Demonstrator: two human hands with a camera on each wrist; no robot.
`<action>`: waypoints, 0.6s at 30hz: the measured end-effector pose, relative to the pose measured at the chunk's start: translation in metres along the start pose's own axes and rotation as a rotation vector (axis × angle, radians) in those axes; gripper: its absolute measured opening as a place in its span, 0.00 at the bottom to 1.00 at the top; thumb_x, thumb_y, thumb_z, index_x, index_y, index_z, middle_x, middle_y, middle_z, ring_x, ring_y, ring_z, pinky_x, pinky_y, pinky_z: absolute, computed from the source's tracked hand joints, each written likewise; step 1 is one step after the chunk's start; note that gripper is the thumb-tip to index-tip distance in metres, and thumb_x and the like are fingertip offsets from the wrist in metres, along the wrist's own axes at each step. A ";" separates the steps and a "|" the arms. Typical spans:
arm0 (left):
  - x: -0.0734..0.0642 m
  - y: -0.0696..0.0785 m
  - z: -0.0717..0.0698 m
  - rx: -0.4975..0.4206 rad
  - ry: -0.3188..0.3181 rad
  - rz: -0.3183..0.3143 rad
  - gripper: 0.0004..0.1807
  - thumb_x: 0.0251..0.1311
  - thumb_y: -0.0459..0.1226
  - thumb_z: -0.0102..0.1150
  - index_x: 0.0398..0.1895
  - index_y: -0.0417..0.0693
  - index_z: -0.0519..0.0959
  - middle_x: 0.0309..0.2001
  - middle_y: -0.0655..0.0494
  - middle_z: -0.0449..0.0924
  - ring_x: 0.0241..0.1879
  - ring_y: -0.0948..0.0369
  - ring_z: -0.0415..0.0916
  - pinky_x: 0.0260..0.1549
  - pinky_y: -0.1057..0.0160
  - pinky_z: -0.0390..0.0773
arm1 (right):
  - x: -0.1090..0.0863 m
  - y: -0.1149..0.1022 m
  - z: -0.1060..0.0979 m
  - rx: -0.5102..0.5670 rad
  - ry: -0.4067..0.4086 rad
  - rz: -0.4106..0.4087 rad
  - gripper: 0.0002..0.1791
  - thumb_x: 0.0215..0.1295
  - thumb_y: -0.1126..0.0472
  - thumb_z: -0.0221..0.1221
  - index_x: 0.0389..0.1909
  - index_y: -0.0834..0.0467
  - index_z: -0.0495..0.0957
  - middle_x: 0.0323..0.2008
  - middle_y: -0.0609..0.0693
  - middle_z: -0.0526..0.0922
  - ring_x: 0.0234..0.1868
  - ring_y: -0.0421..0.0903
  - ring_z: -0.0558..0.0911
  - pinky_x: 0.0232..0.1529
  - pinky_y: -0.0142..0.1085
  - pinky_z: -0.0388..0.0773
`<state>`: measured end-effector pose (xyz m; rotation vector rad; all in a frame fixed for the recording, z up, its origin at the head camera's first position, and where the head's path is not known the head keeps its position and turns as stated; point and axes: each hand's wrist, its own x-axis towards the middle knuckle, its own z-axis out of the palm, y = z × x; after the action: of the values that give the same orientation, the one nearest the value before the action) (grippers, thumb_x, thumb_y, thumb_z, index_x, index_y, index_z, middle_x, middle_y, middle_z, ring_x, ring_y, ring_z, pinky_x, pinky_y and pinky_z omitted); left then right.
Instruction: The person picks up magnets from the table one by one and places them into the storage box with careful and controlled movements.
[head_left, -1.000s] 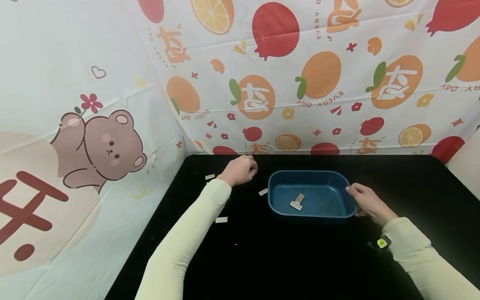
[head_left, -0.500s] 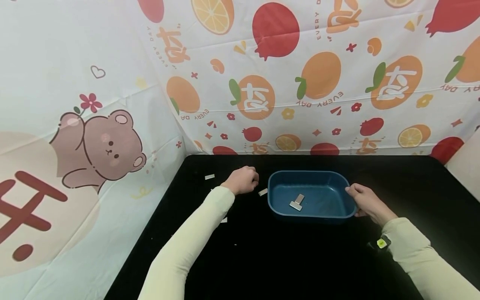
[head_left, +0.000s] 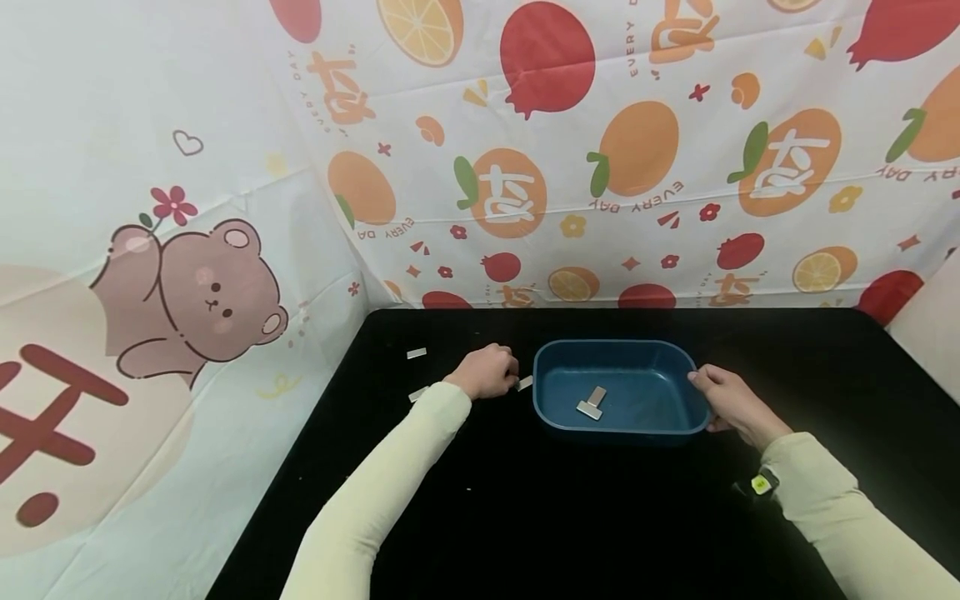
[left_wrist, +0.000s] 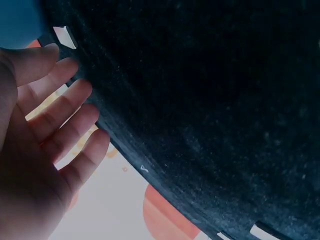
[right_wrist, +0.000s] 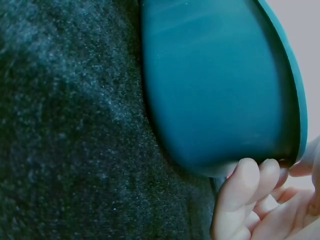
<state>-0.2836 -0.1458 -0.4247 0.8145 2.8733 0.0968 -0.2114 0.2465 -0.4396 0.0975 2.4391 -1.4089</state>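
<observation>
The left hand has its fingers parted and loosely bent, holding nothing; a pale block lies just beyond the thumb tip. The right hand grips the blue bin between thumb and fingers; two metal blocks lie inside, well apart from those fingertips.

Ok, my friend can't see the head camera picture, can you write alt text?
A person's right grip holds the right end of a blue, rounded rectangular plastic tub containing two small silver rectangular blocks. Beside the left grip lies another block, on a flat black table before white fruit-patterned cloth. Two more blocks lie farther left.
</observation>
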 end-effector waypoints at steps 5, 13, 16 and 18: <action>0.002 0.003 0.003 -0.010 0.012 0.002 0.09 0.67 0.41 0.58 0.41 0.51 0.87 0.44 0.54 0.82 0.45 0.57 0.77 0.46 0.56 0.81 | 0.000 0.000 0.000 -0.007 0.004 -0.007 0.24 0.79 0.44 0.37 0.46 0.63 0.67 0.26 0.51 0.69 0.26 0.45 0.75 0.29 0.37 0.80; 0.008 0.006 0.011 -0.011 0.028 -0.031 0.07 0.63 0.43 0.62 0.33 0.53 0.86 0.38 0.57 0.84 0.34 0.62 0.77 0.37 0.60 0.81 | -0.002 0.001 0.000 0.001 -0.006 -0.007 0.24 0.79 0.44 0.37 0.45 0.63 0.66 0.25 0.50 0.68 0.25 0.45 0.75 0.28 0.37 0.80; 0.009 0.006 0.012 -0.045 0.023 -0.062 0.06 0.63 0.42 0.63 0.34 0.54 0.87 0.38 0.58 0.86 0.34 0.63 0.77 0.39 0.59 0.81 | -0.002 0.001 0.000 0.001 -0.003 -0.008 0.24 0.79 0.44 0.38 0.45 0.63 0.66 0.25 0.50 0.68 0.25 0.45 0.75 0.28 0.37 0.80; 0.009 0.007 0.011 -0.072 0.022 -0.079 0.06 0.64 0.42 0.63 0.34 0.53 0.88 0.38 0.58 0.87 0.34 0.62 0.78 0.39 0.58 0.82 | -0.002 0.000 0.000 -0.001 0.003 -0.012 0.25 0.79 0.43 0.38 0.45 0.63 0.66 0.25 0.50 0.69 0.25 0.45 0.75 0.28 0.37 0.80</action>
<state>-0.2855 -0.1350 -0.4355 0.6908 2.8996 0.2007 -0.2094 0.2469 -0.4394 0.0849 2.4468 -1.4134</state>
